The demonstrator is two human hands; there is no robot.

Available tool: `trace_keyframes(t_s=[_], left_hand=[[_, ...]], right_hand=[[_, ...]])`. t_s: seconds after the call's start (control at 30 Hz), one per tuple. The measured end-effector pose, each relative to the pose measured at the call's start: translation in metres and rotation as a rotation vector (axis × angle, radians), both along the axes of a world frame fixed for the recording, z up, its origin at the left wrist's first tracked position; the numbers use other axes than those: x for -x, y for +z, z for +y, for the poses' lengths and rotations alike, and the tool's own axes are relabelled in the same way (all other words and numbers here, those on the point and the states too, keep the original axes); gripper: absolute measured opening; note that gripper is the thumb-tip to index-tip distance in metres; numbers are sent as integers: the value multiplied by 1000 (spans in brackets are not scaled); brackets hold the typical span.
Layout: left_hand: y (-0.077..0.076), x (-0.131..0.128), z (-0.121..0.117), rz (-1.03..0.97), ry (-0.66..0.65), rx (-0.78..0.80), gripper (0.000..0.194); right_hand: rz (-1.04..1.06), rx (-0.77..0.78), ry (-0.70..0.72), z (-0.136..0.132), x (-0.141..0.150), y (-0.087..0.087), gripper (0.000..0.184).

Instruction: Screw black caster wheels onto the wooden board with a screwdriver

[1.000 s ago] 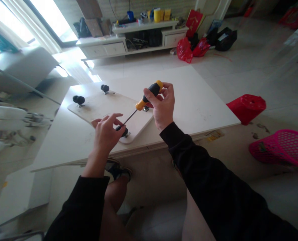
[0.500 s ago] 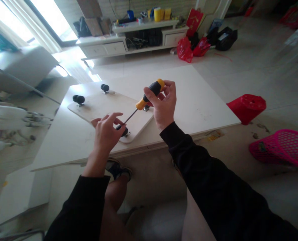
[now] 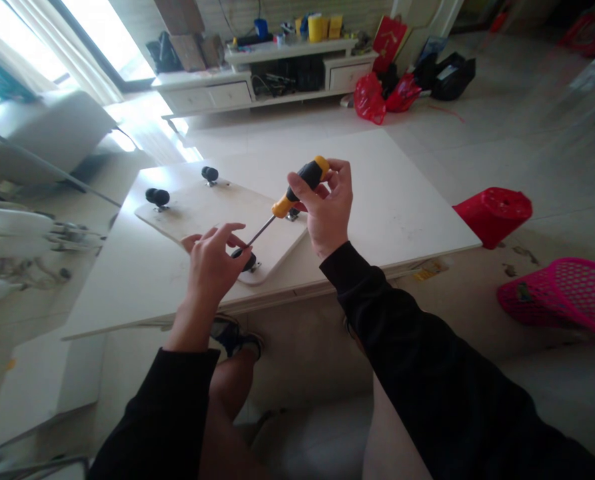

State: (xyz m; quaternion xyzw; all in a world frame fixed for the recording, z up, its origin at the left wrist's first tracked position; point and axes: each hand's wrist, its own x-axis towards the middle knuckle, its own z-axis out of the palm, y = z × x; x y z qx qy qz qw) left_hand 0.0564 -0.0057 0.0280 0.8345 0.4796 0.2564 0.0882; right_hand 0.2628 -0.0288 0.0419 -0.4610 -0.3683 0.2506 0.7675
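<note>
In my right hand (image 3: 330,200) is a screwdriver (image 3: 301,185) with a black and yellow handle, its shaft slanting down to the left. My left hand (image 3: 215,257) has thumb and index finger pinched together where the shaft ends; what sits between them is too small to make out. Just under these fingertips is a black caster (image 3: 247,260) on the near corner of a pale board (image 3: 212,210) with rounded corners. Two more casters, one at the left (image 3: 157,198) and one at the back (image 3: 209,175), stand wheels up. Behind the screwdriver, another caster (image 3: 292,213) is partly hidden.
The board lies on a white table (image 3: 377,193). Off its right end are a red stool (image 3: 495,213) and a pink mesh basket (image 3: 562,297). A low white cabinet (image 3: 202,100) with tools and boxes stands at the back, red bags (image 3: 370,99) beside it. My legs are below the table's near edge.
</note>
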Motion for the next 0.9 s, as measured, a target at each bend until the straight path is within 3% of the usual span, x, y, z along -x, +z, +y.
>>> trace_keyframes(t_s=[0.23,0.5,0.8,0.9], left_hand=[[-1,0,0,13,-21,-4,34],[0,-4,-3,46,-19,-7,34],[-1,-5,-4,40,-16,-21,33],[-2,-4,-4,34,-8,-24,34]], right_hand=[[-57,-3,-14,0,0,0,61],[-210,-137,-91,10,-1,-11,64],[-347,-87,-161,9,-1,-18,61],[-416,-80,-123,11,-2,-23,56]])
